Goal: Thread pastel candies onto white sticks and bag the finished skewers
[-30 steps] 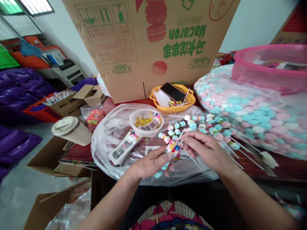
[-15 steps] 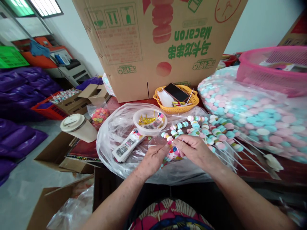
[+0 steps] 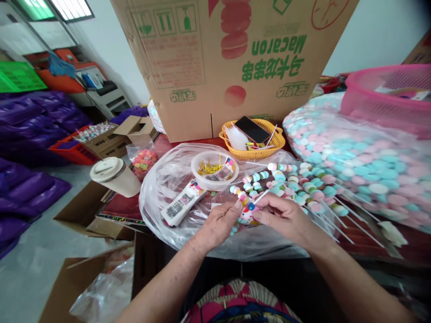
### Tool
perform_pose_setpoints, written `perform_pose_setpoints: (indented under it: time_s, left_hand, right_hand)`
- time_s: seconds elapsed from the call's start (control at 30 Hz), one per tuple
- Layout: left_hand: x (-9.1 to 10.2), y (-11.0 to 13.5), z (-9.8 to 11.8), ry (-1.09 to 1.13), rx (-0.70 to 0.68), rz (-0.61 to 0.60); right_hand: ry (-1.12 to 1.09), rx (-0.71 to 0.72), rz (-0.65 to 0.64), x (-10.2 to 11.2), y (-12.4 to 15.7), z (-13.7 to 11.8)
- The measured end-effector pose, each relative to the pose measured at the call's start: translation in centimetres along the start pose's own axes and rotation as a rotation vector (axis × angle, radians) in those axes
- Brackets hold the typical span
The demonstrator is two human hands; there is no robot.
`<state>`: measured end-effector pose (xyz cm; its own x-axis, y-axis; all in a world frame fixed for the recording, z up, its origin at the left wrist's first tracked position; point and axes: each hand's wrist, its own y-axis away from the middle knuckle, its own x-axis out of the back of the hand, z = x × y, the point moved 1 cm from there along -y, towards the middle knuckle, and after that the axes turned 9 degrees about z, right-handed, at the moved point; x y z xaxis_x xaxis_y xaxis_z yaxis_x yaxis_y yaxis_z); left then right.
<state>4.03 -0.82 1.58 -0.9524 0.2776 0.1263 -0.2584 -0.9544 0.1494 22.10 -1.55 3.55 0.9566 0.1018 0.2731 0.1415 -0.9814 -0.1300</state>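
Observation:
Between my two hands is a small printed plastic candy bag (image 3: 246, 217), pink and white with blue and red spots. A white stick (image 3: 261, 196) juts from its top toward the upper right. My left hand (image 3: 220, 223) is closed, thumb on the bag's left edge. My right hand (image 3: 284, 216) pinches the bag's right side beside the stick; part of its grip is hidden. Pastel marshmallow skewers (image 3: 311, 184) lie just right of and beyond my hands. A stack of printed bags (image 3: 182, 204) lies to the left, near a round plastic tub (image 3: 215, 181) holding gold twist ties.
A yellow basket (image 3: 232, 151) carries a phone. A tall cardboard box (image 3: 188, 114) stands behind it. At right, a big bag of marshmallows (image 3: 380, 166) bears a pink basket (image 3: 370, 101). A lidded cup (image 3: 123, 181) stands at the table's left edge.
My right fingers have shifted on the bag, and the white stick now shows above its top. The whole view has moved slightly, with things sitting further right.

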Motion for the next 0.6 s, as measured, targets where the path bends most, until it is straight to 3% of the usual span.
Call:
perform_pose_setpoints:
  time_s: [0.1,0.27,0.37,0.5,0.6]
  left_hand:
    - [0.0,0.1,0.2,-0.062,-0.045,0.012]
    - [-0.6,0.2,0.6,-0.204,-0.123,0.033]
    - [-1.0,0.4,0.3,-0.252,-0.169,0.025]
    - [-1.4,0.7,-0.2,-0.296,-0.255,0.028]
    - [-1.1,0.9,0.2,-0.350,-0.265,-0.033]
  right_hand:
    - [0.000,-0.009,0.036,0.2,-0.1,0.1]
    - [-0.039,-0.080,0.059,-1.4,0.6,0.9]
    - [0.054,-0.002,0.094,-2.3,1.1,1.2]
    - [0.215,0.156,0.289,-3.0,1.6,1.3]
    - [-0.019,-0.040,0.210,-3.5,1.8,1.7]
